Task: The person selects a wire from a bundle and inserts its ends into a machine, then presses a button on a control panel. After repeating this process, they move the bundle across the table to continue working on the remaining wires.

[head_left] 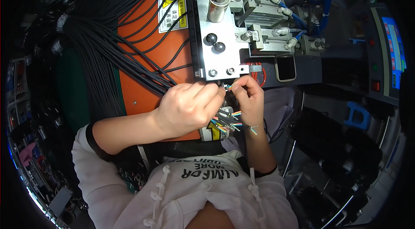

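- Wires [229, 87]: between the hands, just below the plate's [221, 60] near edge.
- Right hand [249, 99]: pinching the wires. Left hand [190, 104]: curled narrow, apparently gripping their other end.
- Risk: a slipping pinch could splay or cross wires; loose ends [229, 121] beneath could snag.
- Count: two hands, one plate, two knobs [211, 39]; wires uncountable.

Shows smooth, bright metal on the plate [220, 60], polished metal on the cylinder [216, 9], glossy black knobs [219, 47], plastic-looking, matt cables [95, 42], smooth orange surface [138, 94], soft shirt cloth [214, 189].
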A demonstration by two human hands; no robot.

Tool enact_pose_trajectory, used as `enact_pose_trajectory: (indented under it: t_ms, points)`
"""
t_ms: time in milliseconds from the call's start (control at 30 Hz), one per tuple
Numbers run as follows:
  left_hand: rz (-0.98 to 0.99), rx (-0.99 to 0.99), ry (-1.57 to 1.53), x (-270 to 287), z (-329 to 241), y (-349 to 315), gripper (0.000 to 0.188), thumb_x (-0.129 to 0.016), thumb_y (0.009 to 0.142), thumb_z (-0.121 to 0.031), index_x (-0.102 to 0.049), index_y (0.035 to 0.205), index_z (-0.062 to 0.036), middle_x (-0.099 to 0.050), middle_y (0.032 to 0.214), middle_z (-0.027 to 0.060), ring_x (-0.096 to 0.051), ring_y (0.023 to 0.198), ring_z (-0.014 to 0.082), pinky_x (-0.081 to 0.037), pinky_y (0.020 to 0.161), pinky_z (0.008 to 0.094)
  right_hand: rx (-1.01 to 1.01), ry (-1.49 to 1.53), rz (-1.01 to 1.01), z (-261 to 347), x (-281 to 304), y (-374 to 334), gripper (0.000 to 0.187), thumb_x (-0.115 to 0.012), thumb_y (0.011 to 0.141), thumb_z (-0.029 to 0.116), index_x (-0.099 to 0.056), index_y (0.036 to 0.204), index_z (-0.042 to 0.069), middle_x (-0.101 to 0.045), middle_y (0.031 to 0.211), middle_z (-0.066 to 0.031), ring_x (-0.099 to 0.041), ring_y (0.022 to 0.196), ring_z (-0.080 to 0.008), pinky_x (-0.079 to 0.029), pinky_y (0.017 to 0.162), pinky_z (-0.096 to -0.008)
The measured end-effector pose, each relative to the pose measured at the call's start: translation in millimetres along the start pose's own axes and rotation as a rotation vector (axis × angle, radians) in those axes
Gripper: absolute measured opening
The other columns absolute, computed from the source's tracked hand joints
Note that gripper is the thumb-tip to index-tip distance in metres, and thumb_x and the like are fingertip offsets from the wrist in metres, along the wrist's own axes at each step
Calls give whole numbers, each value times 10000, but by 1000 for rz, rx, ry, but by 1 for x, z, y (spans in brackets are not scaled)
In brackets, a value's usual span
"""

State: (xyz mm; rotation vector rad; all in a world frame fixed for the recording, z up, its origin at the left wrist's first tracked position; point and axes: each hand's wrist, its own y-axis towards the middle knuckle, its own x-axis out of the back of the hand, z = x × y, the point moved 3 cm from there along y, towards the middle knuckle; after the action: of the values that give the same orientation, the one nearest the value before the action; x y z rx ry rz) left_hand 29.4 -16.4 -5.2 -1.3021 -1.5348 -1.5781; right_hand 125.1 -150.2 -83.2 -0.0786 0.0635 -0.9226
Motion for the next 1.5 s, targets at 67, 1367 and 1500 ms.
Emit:
enact_pose_trajectory:
  t_ms: [67,1367,1500]
  points:
    - [-38,11,-6,-1,2,0,197,-629,692,-89,-649,875,-20,-483,714,-4,-527,612,102,-443,489,221,-133,259,70,-4,-2,2,33,-599,865,20,-572,876,3,-558,802,8,-487,737,-63,-400,674,-216]
    - [-182,14,-266,20,7,0,185,-732,695,-44,-652,844,31,-631,729,78,-617,560,171,-459,444,266,440,74,22,52,-15,-6,144,-723,773,-31,-644,893,-28,-648,876,-114,-597,824,-192,-483,723,-304]
    - [-225,27,-265,16,6,2,120,-709,732,-65,-638,810,-7,-529,669,37,-551,524,148,-411,417,276,331,165,23,52,-12,-5,119,-701,792,-27,-643,896,-35,-639,874,-115,-588,832,-187,-473,735,-288]
